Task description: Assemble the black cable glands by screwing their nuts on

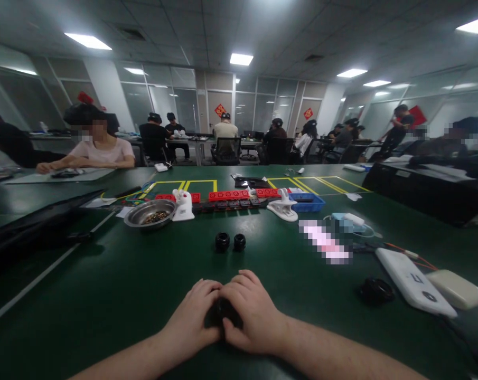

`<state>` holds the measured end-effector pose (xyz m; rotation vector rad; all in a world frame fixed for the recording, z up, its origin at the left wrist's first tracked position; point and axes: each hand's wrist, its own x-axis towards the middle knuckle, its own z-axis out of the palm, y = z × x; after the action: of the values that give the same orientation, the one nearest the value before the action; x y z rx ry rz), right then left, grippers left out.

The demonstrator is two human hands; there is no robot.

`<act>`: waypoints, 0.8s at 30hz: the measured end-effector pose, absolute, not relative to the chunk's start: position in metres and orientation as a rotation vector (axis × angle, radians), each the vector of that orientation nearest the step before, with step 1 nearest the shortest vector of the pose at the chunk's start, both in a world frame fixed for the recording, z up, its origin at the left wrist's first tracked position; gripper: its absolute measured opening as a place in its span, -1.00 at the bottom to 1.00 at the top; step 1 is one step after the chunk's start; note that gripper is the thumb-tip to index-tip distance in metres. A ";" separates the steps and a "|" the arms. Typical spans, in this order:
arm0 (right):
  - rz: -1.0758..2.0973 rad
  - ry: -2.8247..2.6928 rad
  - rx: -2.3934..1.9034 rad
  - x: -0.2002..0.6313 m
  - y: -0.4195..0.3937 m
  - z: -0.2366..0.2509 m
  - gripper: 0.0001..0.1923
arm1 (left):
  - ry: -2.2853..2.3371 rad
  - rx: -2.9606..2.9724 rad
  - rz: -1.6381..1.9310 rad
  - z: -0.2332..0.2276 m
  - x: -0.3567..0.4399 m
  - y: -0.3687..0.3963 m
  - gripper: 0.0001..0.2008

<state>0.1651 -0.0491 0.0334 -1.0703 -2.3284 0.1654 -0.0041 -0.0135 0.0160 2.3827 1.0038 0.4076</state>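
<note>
Near the front of the green table, my left hand (pixel 197 307) and my right hand (pixel 254 311) meet with curled fingers around a dark black part (pixel 224 309). The fingers cover most of it, so its exact shape and kind cannot be made out. Just beyond my hands stand two small black ribbed round pieces (pixel 222 241), side by side, the left one slightly larger. Off to the right lies another black ring-like piece (pixel 376 291), closer to my right forearm.
A metal bowl of small brass-coloured pieces (pixel 150 214) sits at left beside a white stand (pixel 183 205). Red and black strips (pixel 228 196), a white clip-like base (pixel 283 206) and a blue tray (pixel 308 201) lie behind. A white power bank-like block (pixel 415 281) lies right. People sit beyond.
</note>
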 end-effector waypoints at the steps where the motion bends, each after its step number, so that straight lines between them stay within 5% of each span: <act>1: 0.191 -2.333 -1.032 0.165 -0.050 0.035 -0.61 | 0.998 2.378 0.416 0.015 -0.005 -0.013 -0.59; 7: 0.204 -2.248 -1.118 0.163 -0.049 0.034 -0.44 | 0.966 2.385 0.388 0.015 -0.007 -0.011 -0.58; 24: 0.219 -2.305 -1.084 0.165 -0.050 0.031 -0.56 | 0.994 2.390 0.397 0.012 -0.007 -0.011 -0.60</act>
<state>0.1654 -0.0500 0.0308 -1.0842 -2.3053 0.2187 -0.0074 -0.0113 0.0117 2.3898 0.9942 0.3974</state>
